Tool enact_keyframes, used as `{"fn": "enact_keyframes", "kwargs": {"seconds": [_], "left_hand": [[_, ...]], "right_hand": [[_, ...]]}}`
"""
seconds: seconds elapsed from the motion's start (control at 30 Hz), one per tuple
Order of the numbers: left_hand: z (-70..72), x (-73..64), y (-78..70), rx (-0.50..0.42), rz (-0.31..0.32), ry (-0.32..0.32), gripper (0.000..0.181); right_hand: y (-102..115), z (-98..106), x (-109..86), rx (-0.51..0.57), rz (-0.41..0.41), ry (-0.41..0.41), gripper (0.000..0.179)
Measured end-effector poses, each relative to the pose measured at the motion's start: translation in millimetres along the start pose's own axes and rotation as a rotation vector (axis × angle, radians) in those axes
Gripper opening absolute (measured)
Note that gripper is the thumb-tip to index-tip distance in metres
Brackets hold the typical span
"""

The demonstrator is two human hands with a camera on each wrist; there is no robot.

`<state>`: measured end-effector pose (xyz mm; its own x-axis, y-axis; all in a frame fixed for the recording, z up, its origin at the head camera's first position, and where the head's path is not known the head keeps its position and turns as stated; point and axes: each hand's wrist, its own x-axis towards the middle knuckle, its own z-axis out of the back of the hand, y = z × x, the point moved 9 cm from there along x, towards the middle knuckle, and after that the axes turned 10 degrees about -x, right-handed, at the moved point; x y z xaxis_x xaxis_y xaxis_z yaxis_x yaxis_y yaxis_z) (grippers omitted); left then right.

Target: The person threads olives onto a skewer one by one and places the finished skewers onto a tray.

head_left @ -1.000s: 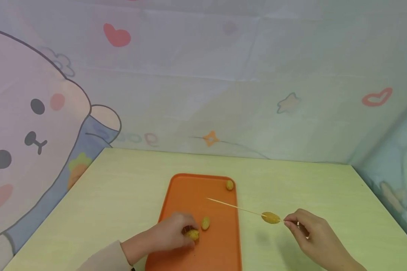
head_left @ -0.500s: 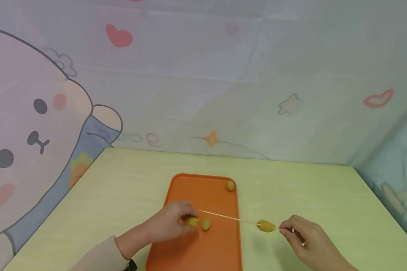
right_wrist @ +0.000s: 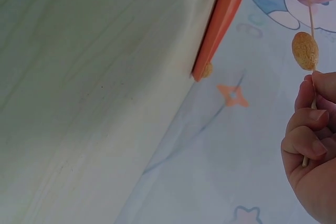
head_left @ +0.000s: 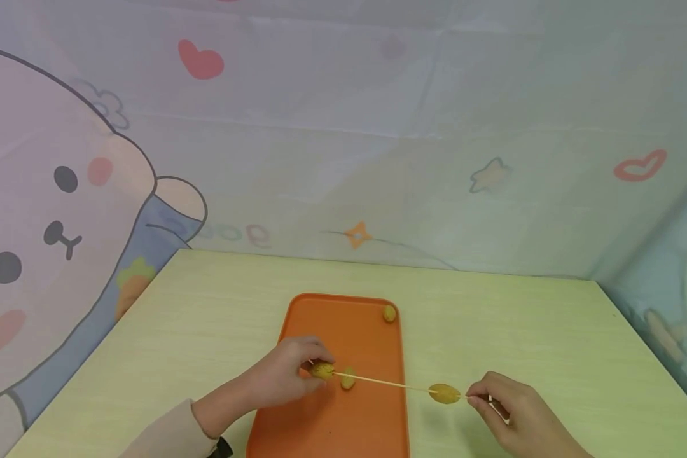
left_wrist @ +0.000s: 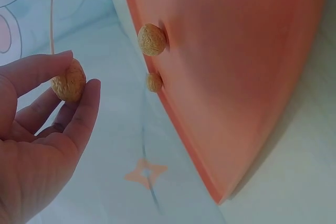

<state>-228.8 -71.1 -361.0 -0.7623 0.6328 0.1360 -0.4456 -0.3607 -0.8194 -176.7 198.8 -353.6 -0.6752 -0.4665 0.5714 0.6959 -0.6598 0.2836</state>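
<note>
Pinching a yellow nut (head_left: 322,371) between left hand (head_left: 289,372) fingertips above the orange tray (head_left: 320,426), meeting the skewer (head_left: 378,381) tip. Gripping the skewer's right end in the curled right hand (head_left: 506,416), one nut (head_left: 444,394) already threaded just beside those fingers. Lying on the tray: a loose nut (head_left: 348,378) near the skewer, another nut (head_left: 388,313) at the far right corner.

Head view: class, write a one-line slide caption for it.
Left hand pinches a yellow piece at the skewer tip; right hand holds the skewer.
</note>
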Motion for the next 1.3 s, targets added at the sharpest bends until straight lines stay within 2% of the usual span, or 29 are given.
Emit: {"fn": "enact_keyframes", "kwargs": {"seconds": [0.2, 0.33, 0.7, 1.3], "left_hand": [[-2.5, -0.5, 0.6, -0.013, 0.01, -0.01, 0.022], [-3.8, -0.1, -0.8, -0.027, -0.014, -0.014, 0.022], [-6.7, -2.1, -3.6, -0.106, -0.008, -0.009, 0.023], [-12.1, -0.3, -11.3, -0.072, -0.044, -0.001, 0.026]], "right_hand": [[-1.2, -1.6, -1.1, -0.015, 0.0, 0.0, 0.038], [-0.7, -2.3, -0.8, -0.022, 0.002, -0.001, 0.037], [0.2, -1.8, -0.5, -0.021, -0.007, 0.007, 0.037], [5.8, -2.3, 0.2, 0.025, -0.016, 0.012, 0.037]]}}
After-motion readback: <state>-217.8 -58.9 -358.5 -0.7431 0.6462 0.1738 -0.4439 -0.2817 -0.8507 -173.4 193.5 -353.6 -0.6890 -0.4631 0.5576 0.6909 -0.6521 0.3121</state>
